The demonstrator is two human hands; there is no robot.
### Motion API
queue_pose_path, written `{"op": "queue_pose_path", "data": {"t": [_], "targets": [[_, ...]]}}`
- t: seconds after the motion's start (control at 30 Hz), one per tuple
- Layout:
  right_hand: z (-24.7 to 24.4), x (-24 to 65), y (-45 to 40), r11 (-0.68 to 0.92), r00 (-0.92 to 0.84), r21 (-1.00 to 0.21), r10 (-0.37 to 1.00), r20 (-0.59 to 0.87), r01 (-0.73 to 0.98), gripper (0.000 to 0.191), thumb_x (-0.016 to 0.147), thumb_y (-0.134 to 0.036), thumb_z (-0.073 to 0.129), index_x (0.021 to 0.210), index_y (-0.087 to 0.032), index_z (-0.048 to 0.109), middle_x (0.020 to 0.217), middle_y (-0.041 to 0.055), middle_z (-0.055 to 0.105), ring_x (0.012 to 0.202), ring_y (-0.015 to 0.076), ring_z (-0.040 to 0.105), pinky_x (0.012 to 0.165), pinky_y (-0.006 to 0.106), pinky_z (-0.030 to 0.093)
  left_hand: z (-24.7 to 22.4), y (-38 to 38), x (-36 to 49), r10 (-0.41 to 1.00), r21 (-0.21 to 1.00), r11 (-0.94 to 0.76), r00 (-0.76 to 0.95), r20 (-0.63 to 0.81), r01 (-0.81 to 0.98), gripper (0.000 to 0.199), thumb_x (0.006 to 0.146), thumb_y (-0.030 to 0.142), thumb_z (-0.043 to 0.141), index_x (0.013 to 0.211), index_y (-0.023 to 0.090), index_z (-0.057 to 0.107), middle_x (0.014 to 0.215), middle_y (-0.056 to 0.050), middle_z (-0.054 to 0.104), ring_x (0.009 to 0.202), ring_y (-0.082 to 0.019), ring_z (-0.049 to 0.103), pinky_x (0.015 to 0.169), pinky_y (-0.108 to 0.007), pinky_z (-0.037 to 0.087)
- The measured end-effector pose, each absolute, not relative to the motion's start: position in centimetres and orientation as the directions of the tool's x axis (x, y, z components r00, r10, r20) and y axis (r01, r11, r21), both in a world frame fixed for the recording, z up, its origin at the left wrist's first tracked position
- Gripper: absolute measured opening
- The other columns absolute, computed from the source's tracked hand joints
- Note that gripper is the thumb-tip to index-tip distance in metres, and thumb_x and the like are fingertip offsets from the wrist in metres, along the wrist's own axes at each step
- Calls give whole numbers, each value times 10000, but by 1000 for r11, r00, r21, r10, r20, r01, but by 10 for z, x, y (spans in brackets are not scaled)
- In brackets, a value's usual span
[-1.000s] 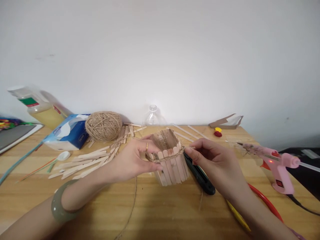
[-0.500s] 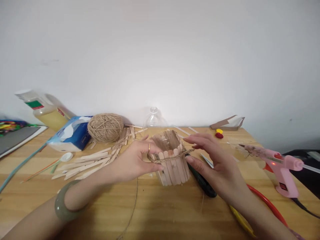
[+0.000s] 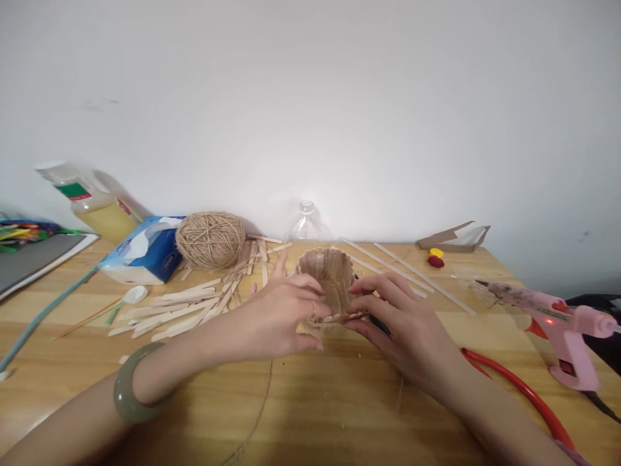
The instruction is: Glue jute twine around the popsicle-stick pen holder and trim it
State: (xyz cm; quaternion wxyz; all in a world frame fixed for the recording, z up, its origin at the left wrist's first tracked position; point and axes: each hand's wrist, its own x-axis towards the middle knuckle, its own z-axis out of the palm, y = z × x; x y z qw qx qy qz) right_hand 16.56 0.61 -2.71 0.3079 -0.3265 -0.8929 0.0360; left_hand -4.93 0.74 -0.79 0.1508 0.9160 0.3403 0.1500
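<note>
A round cup (image 3: pixel 326 266) made of craft sticks stands upright on the table between my hands, its open top facing me. Some twine (image 3: pixel 359 316) runs along the cup's near rim. My left hand (image 3: pixel 286 314) holds the left side of the rim, fingers bent over the edge and thumb low in front; its index finger sticks up. On the right, the fingertips of my right hand (image 3: pixel 405 317) pinch the twine against the near rim. The cup's outer wall is mostly hidden. A loose strand of twine (image 3: pixel 264 401) trails toward me across the table.
Loose craft sticks (image 3: pixel 189 307), a twine ball (image 3: pixel 211 239) and a tissue pack (image 3: pixel 145 249) lie left. A clear bottle top (image 3: pixel 305 223) stands behind. Glue sticks (image 3: pixel 412 268), a pink glue gun (image 3: pixel 557 323) with a lit red light, and a red curved handle (image 3: pixel 524 388) are right.
The cup has tipped from slanted to upright, so its inside shows. My left fingers have moved over the rim, and my right hand has come in closer against it.
</note>
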Motion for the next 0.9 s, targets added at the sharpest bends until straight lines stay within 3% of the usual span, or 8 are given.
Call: {"op": "queue_pose_path", "data": {"t": [0.1, 0.17, 0.37, 0.5, 0.63, 0.9], "targets": [[-29, 166, 6, 801, -626, -234, 581, 520, 551, 59, 824, -199, 599, 879, -181, 613, 1003, 86, 606, 956, 219, 495, 786, 377, 470, -9, 7, -49, 672, 386, -716, 725, 155, 582, 170, 793, 305, 638, 894, 185, 705, 891, -48, 718, 1042, -200, 575, 1026, -407, 340], [-30, 165, 4, 805, -643, -222, 577, 504, 550, 133, 808, -219, 625, 937, -190, 625, 1021, 77, 618, 999, 237, 475, 835, 410, 446, -10, 6, -47, 686, 399, -704, 708, 168, 588, 122, 823, 266, 604, 834, 203, 708, 840, -14, 726, 1029, -186, 580, 1045, -410, 312], [-31, 157, 0, 806, -625, -275, 583, 519, 524, 45, 816, -211, 614, 852, -190, 632, 907, 36, 658, 976, 225, 491, 850, 390, 417, -15, 0, -45, 730, 411, -674, 639, 244, 614, 106, 818, 223, 605, 757, 235, 691, 783, 45, 724, 1010, -165, 598, 1120, -495, 10], [-28, 154, 0, 801, -601, -303, 591, 538, 516, 48, 802, -228, 636, 828, -189, 627, 841, 14, 661, 933, 210, 504, 864, 387, 388, -16, -2, -43, 743, 410, -665, 609, 278, 625, 124, 810, 205, 605, 719, 226, 687, 726, 46, 719, 978, -164, 616, 1107, -512, -75], [-29, 153, 1, 795, -579, -288, 592, 560, 534, 20, 810, -221, 628, 800, -205, 624, 781, -9, 656, 936, 200, 522, 938, 392, 322, -17, -2, -42, 725, 389, -687, 615, 310, 613, 134, 810, 206, 601, 708, 206, 689, 712, 26, 724, 957, -173, 629, 1105, -526, -63], [-33, 153, 3, 797, -599, -231, 580, 553, 558, 100, 858, -208, 545, 774, -214, 599, 788, -12, 646, 895, 168, 547, 1016, 404, 248, -19, 3, -47, 659, 352, -751, 672, 338, 559, 145, 832, 254, 589, 754, 194, 695, 746, 0, 730, 994, -184, 612, 1122, -510, 73]]}}
